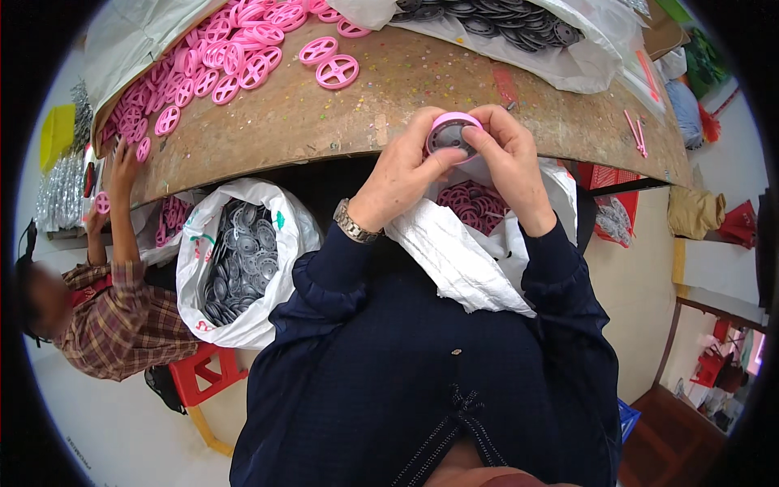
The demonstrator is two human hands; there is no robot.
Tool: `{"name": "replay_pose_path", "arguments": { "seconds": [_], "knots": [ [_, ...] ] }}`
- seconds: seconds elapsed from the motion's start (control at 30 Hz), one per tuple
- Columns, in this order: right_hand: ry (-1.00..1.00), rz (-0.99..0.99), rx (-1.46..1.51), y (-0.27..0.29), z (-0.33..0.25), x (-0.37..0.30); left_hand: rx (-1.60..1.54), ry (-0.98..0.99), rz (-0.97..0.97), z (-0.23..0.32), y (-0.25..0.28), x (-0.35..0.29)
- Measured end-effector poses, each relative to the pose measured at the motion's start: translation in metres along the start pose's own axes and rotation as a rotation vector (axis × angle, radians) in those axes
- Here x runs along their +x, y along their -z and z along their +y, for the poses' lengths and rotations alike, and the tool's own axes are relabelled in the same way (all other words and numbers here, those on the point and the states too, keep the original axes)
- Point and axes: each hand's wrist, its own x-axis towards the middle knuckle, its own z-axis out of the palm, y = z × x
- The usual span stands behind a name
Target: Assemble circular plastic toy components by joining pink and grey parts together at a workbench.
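Observation:
Above the table's near edge, both my hands grip one small toy wheel (pixel 445 140), a grey disc set inside a pink ring. My left hand (pixel 393 178) holds its left side, with the thumb along the lower edge. My right hand (pixel 518 158) pinches it from the right, its thumb pressing on the grey face. Whether the disc sits fully in the ring cannot be made out. Just below my hands, an opened white sack (pixel 454 252) holds pink wheel parts (pixel 472 204). On the wooden table (pixel 381 114) lie loose pink spoked wheels (pixel 337 71).
Pink wheels (pixel 235 57) heap up at the far left; grey discs (pixel 503 24) fill a sack at the back. Left of me stands a white sack (pixel 304 223) of grey parts. A co-worker (pixel 122 325) reaches to the table's left end. Pink sticks (pixel 637 134) lie at right.

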Motion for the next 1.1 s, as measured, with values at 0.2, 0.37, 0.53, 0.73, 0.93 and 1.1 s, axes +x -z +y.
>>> {"name": "replay_pose_path", "arguments": {
  "seconds": [0.2,0.37,0.53,0.73,0.93,1.1],
  "knots": [
    [-0.014,-0.055,0.074,-0.003,-0.006,-0.007,-0.024,0.089,0.001,0.001,0.002,-0.008],
    [0.046,-0.015,-0.052,-0.006,0.0,-0.014,0.111,0.025,-0.019,-0.001,-0.001,-0.02],
    [0.182,0.105,-0.153,-0.015,0.002,-0.02,0.105,-0.026,-0.006,-0.002,-0.003,-0.029],
    [0.015,-0.057,0.028,-0.008,0.007,-0.027,0.003,0.017,-0.091,-0.004,0.001,-0.039],
    [0.014,-0.127,0.171,-0.013,0.005,-0.041,0.053,0.006,0.022,-0.012,-0.005,-0.046],
    [0.013,-0.134,0.086,0.008,0.01,-0.045,0.265,-0.201,0.062,-0.011,-0.013,-0.045]
  ]
}}
